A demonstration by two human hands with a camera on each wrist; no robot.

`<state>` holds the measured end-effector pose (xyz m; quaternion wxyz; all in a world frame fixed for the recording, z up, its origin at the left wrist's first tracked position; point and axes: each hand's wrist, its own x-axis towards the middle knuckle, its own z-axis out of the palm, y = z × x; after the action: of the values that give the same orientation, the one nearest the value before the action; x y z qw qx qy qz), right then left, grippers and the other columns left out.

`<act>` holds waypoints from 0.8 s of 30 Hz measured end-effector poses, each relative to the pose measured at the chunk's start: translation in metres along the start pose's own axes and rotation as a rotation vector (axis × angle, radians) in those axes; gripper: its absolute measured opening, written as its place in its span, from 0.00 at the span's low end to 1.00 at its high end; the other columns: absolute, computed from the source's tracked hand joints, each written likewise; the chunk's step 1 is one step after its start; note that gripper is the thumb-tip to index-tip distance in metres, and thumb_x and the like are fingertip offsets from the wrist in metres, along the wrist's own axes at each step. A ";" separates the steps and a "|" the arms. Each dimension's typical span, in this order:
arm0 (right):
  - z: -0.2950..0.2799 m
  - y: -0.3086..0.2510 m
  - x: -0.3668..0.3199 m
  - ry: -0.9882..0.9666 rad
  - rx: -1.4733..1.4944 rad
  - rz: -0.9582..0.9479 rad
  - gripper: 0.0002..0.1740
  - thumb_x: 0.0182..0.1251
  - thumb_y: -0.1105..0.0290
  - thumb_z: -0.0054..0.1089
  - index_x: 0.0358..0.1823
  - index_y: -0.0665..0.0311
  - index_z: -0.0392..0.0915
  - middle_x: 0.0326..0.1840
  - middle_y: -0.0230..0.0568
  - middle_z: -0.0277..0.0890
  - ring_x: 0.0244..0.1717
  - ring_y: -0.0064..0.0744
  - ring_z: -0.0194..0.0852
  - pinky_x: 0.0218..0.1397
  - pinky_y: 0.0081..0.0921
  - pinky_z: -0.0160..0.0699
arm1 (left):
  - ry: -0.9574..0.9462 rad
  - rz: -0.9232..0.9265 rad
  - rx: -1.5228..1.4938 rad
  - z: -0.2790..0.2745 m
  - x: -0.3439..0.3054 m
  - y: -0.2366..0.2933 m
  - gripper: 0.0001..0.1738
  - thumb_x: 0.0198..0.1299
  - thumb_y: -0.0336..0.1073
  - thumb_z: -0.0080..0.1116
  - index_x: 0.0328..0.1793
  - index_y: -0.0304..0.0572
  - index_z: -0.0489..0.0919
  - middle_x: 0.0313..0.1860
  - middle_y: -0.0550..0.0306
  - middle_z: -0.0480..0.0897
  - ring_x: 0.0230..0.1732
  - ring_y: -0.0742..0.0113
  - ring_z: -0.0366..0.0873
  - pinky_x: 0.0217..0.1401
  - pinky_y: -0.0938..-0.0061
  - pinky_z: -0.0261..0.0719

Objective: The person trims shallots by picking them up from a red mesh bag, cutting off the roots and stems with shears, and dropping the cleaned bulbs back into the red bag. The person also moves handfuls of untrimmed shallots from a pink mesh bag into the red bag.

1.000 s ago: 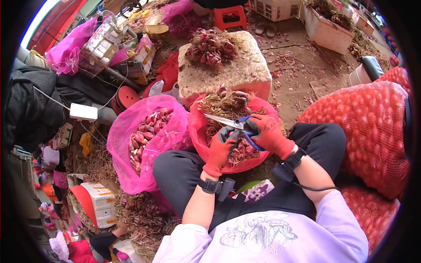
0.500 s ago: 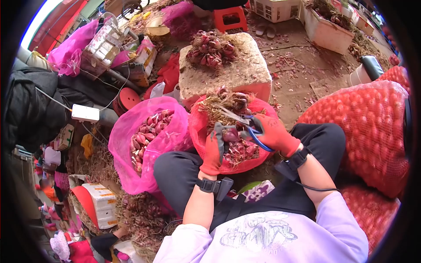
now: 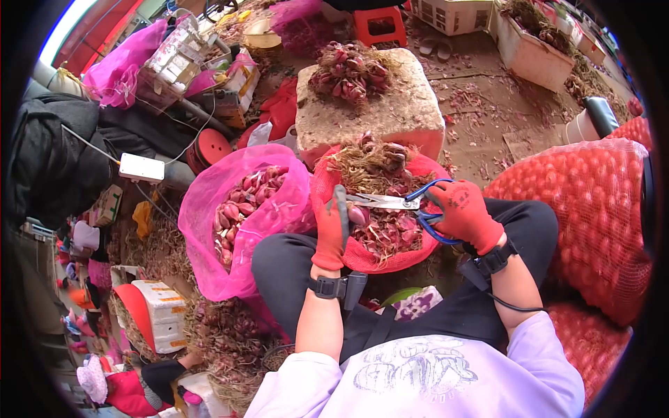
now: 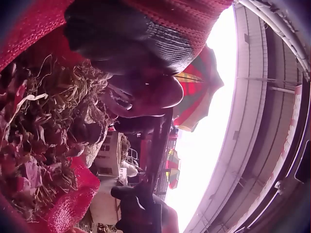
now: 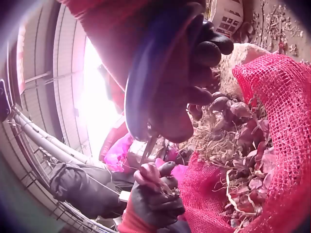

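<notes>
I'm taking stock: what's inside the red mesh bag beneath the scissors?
The red mesh bag holds reddish bulbs, stringy dry strands and papery scraps; whatever lies beneath that top layer is covered.

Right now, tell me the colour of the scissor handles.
The scissor handles are blue; the head view shows it best.

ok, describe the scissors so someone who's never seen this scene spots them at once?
In the head view, find the pale-topped block bearing a clump of reddish bulbs. Just nearer the wearer is an open red mesh bag; over it, the gloved right hand holds the scissors. Blue handle loops and metal blades set them apart from the red mesh.
</notes>
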<state>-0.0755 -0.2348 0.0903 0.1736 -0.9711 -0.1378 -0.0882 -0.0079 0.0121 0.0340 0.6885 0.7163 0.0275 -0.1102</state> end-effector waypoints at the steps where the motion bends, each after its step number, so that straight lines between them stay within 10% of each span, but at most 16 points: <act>1: 0.002 0.000 -0.001 -0.026 -0.007 0.027 0.18 0.46 0.55 0.67 0.33 0.59 0.76 0.30 0.42 0.75 0.34 0.46 0.76 0.37 0.38 0.73 | -0.013 0.058 0.068 0.000 0.002 -0.006 0.31 0.69 0.61 0.37 0.30 0.44 0.79 0.18 0.68 0.75 0.14 0.83 0.63 0.16 0.87 0.54; 6: 0.016 0.002 -0.002 -0.113 -0.028 0.201 0.16 0.51 0.57 0.66 0.35 0.59 0.78 0.29 0.47 0.76 0.32 0.44 0.77 0.35 0.35 0.74 | -0.198 -0.047 -0.068 0.007 -0.013 0.014 0.31 0.70 0.60 0.37 0.38 0.42 0.79 0.19 0.67 0.77 0.14 0.83 0.64 0.16 0.87 0.57; 13: 0.035 -0.027 0.014 -0.216 1.488 0.392 0.13 0.61 0.68 0.64 0.43 0.66 0.76 0.33 0.29 0.75 0.34 0.12 0.71 0.35 0.17 0.71 | -0.376 -0.095 -0.362 0.023 -0.014 -0.004 0.29 0.70 0.59 0.38 0.50 0.39 0.74 0.32 0.65 0.77 0.26 0.82 0.70 0.27 0.87 0.67; 24: 0.050 -0.029 0.006 0.042 0.898 0.227 0.16 0.54 0.67 0.68 0.41 0.67 0.77 0.30 0.44 0.78 0.30 0.32 0.75 0.38 0.31 0.73 | -0.490 -0.028 -0.177 0.037 -0.021 0.015 0.23 0.71 0.48 0.45 0.62 0.39 0.69 0.42 0.61 0.78 0.40 0.75 0.78 0.45 0.78 0.79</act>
<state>-0.0722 -0.1886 0.0543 0.5885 -0.8066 -0.0515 -0.0200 -0.0302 -0.0232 0.0515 0.7330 0.6048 -0.1207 -0.2869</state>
